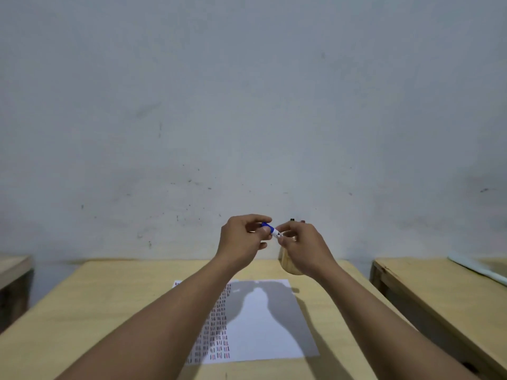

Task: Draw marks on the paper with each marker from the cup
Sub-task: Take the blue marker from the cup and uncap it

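Both hands are raised above the far end of the table and hold one blue and white marker (271, 229) between them. My left hand (242, 238) pinches its blue cap end. My right hand (303, 246) grips its white barrel. Behind my right hand stands the wooden cup (286, 263), mostly hidden, with two marker tips (292, 220) showing above the fingers. The white paper (263, 322) lies flat on the table below my arms. Its left part carries rows of short red and dark marks; its right part is blank and in shadow.
The light wooden table (109, 311) runs back to a grey-white wall. A second wooden table (444, 292) stands at the right across a narrow gap, with a pale rolled sheet (477, 270) on it. Part of another bench (13, 266) shows at the left.
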